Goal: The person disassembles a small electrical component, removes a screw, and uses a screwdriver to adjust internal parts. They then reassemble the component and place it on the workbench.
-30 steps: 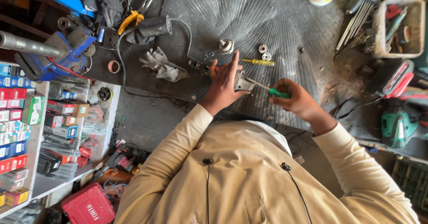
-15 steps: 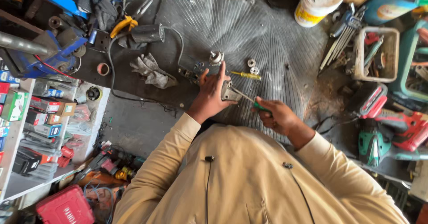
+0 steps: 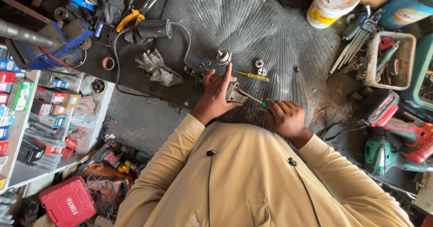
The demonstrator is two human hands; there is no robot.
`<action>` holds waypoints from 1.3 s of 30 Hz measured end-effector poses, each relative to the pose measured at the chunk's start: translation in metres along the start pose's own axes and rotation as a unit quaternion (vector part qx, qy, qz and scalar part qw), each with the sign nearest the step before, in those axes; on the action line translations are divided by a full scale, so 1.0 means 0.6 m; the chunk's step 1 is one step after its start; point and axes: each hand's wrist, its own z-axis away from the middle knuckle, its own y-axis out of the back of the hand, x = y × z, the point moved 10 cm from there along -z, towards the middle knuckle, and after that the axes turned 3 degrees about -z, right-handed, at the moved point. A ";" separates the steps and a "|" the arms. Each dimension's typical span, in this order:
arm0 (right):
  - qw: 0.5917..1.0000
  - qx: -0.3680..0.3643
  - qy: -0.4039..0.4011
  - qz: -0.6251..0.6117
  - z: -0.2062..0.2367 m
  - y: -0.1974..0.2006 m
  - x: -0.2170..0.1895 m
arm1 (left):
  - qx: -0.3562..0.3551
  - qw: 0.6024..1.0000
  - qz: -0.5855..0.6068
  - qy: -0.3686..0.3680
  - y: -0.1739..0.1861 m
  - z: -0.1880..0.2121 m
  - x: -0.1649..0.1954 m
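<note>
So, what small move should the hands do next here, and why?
Probably keep the left hand pressing the small metal part down and turn the green-handled screwdriver held in the right hand: its tip already meets the part, which rests on the workbench.

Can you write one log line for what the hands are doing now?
left hand steadies metal part | right hand grips green-handled screwdriver, tip at part | yellow screwdriver lies nearby

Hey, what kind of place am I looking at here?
Most likely a small repair workshop for power tools. A blue bench vise sits at the bench edge, cordless drills lie to one side, and the right hand works a green-handled screwdriver on a small metal part.
</note>
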 end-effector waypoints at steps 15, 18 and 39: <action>0.988 -0.030 -0.088 -0.121 0.003 -0.020 0.017 | -0.010 1.000 0.001 0.016 -0.002 0.000 -0.003; 1.000 0.016 0.006 0.018 -0.001 -0.001 -0.022 | -0.009 1.000 0.000 0.011 -0.001 -0.001 -0.002; 0.999 0.041 0.014 0.033 -0.007 0.017 -0.024 | -0.008 1.000 -0.003 0.007 -0.002 -0.005 -0.004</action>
